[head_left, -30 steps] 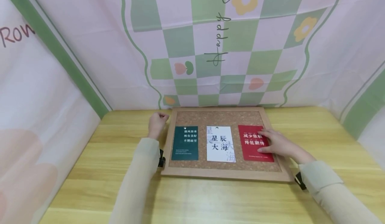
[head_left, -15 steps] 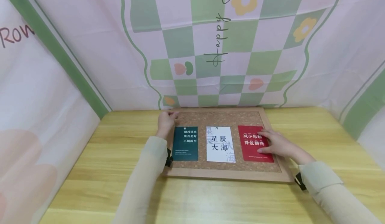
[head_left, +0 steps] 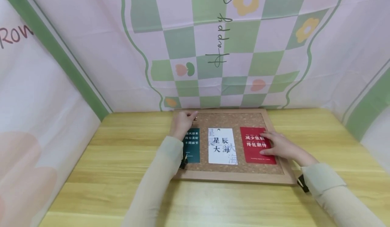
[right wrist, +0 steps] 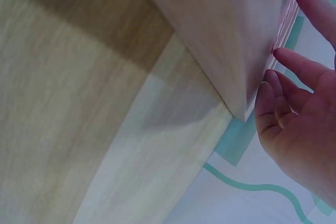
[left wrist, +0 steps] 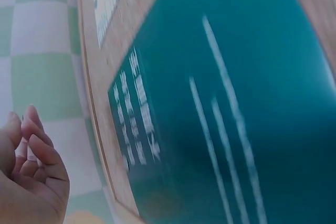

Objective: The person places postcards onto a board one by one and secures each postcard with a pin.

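Observation:
A wood-framed cork board (head_left: 234, 119) lies on the table, bearing a green card (head_left: 194, 154), a white card (head_left: 221, 156) and a red card (head_left: 253, 154) in a row. My left hand (head_left: 182, 123) hovers over the board's upper left, hiding part of the green card. Between its thumb and fingertip is a tiny shiny thumbtack (head_left: 196, 118), mostly hidden; in the left wrist view only a dark sliver shows. A round tack (head_left: 218, 129) sits at the white card's top. My right hand (head_left: 281, 147) rests on the red card's right side with spread fingers, across the frame.
The yellow wood-grain table (head_left: 231, 203) stretches around the board. Behind it hangs a checked green-and-white cloth (head_left: 210, 64), close to the board's far edge. A pale cloth wall (head_left: 45, 101) rises on the left.
My left hand has moved right, from beside the board's left edge to above the green card's top, still pinching the tack. My right hand has stayed on the red card.

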Tool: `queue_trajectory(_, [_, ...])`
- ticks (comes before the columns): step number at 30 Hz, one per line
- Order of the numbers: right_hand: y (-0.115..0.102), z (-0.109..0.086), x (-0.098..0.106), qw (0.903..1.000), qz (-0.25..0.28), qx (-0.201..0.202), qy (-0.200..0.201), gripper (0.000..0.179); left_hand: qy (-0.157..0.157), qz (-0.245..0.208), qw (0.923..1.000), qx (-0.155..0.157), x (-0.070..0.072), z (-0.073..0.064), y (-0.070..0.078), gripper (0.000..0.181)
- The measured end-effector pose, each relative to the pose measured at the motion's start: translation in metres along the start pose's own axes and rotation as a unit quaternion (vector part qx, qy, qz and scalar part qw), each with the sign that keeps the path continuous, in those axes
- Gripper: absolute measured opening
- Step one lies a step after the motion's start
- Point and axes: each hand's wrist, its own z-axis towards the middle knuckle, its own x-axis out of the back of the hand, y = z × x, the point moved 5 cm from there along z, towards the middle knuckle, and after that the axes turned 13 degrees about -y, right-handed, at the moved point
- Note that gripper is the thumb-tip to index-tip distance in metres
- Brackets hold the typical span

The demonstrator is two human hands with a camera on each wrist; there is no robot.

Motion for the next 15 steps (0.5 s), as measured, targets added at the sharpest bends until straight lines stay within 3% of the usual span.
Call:
queue_trajectory(4, [-0.001, -0.001, 0.001, 1.0, 0.0, 0.003, 0.002, 0.077, -0.034, -0.093, 0.995, 0.004, -0.015, 0.002, 0.004, 0.041])
queue_trajectory(7, [-0.001, -0.001, 0.001, 1.0, 0.002, 0.002, 0.002, 0.077, -0.042, -0.134, 0.99, 0.011, -0.024, 0.004, 0.008, 0.042])
queue_trajectory(15, [0.0, -0.001, 0.0, 1.0, 0.002, 0.001, -0.002, 0.077, -0.057, -0.168, 0.9837, 0.027, -0.047, 0.008, 0.017, 0.035])
